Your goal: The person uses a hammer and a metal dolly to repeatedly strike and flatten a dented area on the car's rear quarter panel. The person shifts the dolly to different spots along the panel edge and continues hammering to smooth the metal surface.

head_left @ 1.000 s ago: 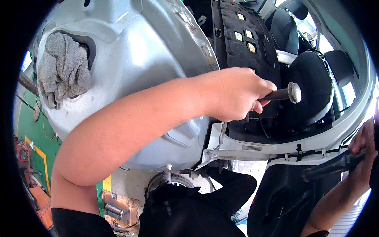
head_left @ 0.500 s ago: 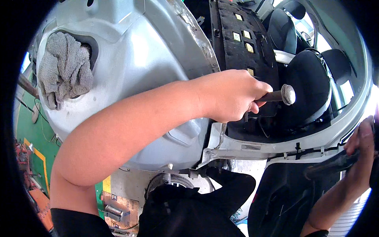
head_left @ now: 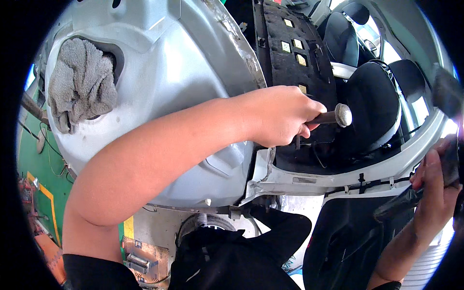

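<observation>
At the far left, green floor [head_left: 46, 166] with a painted yellow line [head_left: 52, 212] is smooth. Beside it, a grey towel [head_left: 82, 82], thick and loopy like terry cloth, lies in crumpled folds over a rounded opening [head_left: 119, 58] of the silver panel [head_left: 193, 63]; this panel is of shiny sheet metal, with pressed curves and a rough upper seam. Further right, a matte black board [head_left: 314, 72] shows small square openings, and a dark seat [head_left: 369, 106] looks soft and rounded. Below these runs a white painted sill [head_left: 333, 182].

Compared with half a second ago, the towel and the left hand [head_left: 282, 116] are almost unchanged, apart from a small shift of the whole view. At the right edge, a dark, blurred block [head_left: 447, 92] has appeared above the right hand [head_left: 432, 181].

The left fingers are clenched around a dark metal bar [head_left: 328, 117]; its rounded, mushroom-like grey end sticks out to the right of them, before the seat. The right fingers are closed around a dark handle [head_left: 397, 205], whose thick end points to the lower left. Whether the block belongs to it, I cannot tell.
</observation>
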Action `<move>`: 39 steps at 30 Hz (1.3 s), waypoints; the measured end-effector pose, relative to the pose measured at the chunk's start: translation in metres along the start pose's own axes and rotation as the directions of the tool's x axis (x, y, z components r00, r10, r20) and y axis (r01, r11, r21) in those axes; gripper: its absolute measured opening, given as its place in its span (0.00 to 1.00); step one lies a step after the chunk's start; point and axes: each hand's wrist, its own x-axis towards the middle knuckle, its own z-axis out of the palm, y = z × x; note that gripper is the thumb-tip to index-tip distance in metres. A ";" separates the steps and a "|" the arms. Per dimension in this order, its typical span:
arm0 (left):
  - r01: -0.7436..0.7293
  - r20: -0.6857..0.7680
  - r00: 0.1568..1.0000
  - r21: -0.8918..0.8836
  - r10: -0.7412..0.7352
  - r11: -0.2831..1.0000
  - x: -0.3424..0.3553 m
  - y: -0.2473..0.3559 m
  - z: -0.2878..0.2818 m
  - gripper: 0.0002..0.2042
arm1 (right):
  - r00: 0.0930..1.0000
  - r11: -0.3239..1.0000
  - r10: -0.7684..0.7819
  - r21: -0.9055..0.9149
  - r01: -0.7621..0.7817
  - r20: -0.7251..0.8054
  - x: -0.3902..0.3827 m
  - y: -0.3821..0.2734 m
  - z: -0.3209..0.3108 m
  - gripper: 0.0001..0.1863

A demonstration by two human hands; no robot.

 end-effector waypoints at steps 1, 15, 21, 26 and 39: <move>-0.014 -0.020 1.000 -0.011 0.013 1.000 -0.001 -0.001 0.002 0.05 | 1.000 1.000 -0.016 0.020 0.016 0.005 -0.002 -0.001 0.006 0.12; -0.090 -0.138 0.986 0.043 0.095 0.995 -0.004 0.016 -0.014 0.05 | 0.952 0.955 0.290 0.038 -0.295 0.096 -0.041 0.032 -0.009 0.12; 0.007 -0.087 0.996 0.055 -0.002 0.998 -0.001 0.022 -0.013 0.04 | 0.932 0.942 0.328 0.017 -0.335 0.154 -0.051 0.050 -0.020 0.15; 0.042 -0.005 0.999 0.111 -0.041 0.993 -0.001 0.015 -0.003 0.05 | 0.915 0.924 0.378 0.003 -0.382 0.140 -0.060 0.049 -0.023 0.15; 0.174 -0.585 0.747 -0.288 -0.317 0.942 -0.055 0.006 0.038 0.03 | 0.956 1.000 -0.010 0.008 0.008 0.292 -0.042 0.019 -0.017 0.08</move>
